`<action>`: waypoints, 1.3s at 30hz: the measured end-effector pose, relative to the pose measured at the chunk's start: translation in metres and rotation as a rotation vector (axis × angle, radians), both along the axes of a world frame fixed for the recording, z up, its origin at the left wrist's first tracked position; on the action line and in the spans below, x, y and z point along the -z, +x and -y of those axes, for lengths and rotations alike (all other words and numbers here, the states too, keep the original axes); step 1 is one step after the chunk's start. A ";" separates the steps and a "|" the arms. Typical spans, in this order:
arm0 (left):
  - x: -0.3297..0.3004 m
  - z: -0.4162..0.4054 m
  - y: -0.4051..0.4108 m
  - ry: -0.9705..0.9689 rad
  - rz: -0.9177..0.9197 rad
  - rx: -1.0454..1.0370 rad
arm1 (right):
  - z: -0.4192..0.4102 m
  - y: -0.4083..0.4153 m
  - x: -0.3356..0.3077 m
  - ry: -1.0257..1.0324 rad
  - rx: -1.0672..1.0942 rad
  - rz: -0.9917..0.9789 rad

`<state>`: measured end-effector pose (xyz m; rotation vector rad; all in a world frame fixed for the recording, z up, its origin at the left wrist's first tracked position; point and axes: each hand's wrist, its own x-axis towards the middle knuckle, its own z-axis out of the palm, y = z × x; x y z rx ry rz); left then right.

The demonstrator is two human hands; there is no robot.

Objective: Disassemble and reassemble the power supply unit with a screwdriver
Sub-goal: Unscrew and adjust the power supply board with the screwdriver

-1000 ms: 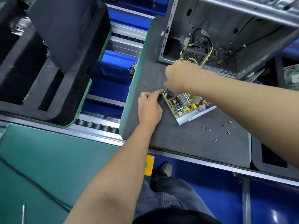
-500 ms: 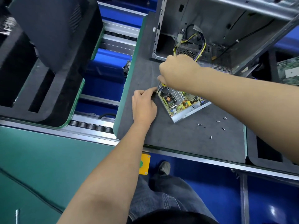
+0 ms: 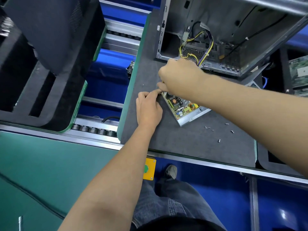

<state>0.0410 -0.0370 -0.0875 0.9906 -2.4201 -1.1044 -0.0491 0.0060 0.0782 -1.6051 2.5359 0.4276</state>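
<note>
The power supply unit (image 3: 185, 108) lies cover-off on the dark grey desk (image 3: 191, 144), just in front of the open computer case (image 3: 216, 39), its circuit board exposed. Loose screws (image 3: 216, 130) sit scattered on the mat to its right. The left hand (image 3: 149, 108) rests on the desk at the unit's near-left corner, its fingertips (image 3: 157, 92) pinched at that corner; what they pinch is too small to tell. The right hand (image 3: 177, 77) is curled in a closed grip above the same corner, probably round a screwdriver, though the tool itself is hidden.

The step seems to be working a screw at that corner. To do it well, the left fingers should steady the screw and keep the tray from sliding, while the right keeps the driver upright, pressing down firmly and turning slowly so the tip does not slip onto the board's components.
</note>
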 end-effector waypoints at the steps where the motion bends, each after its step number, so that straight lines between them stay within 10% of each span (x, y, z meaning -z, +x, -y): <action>1: 0.000 0.000 0.000 -0.005 0.004 0.003 | 0.001 0.003 0.005 -0.021 0.018 -0.027; 15: 0.001 -0.001 0.000 -0.004 -0.125 -0.001 | -0.067 -0.037 -0.010 -0.458 0.434 0.281; 27: 0.003 -0.006 0.004 -0.387 -0.136 0.132 | -0.199 -0.055 -0.005 -1.185 0.923 0.546; 39: 0.008 -0.003 0.002 -0.435 -0.109 0.147 | -0.302 -0.039 0.081 -1.200 1.177 0.974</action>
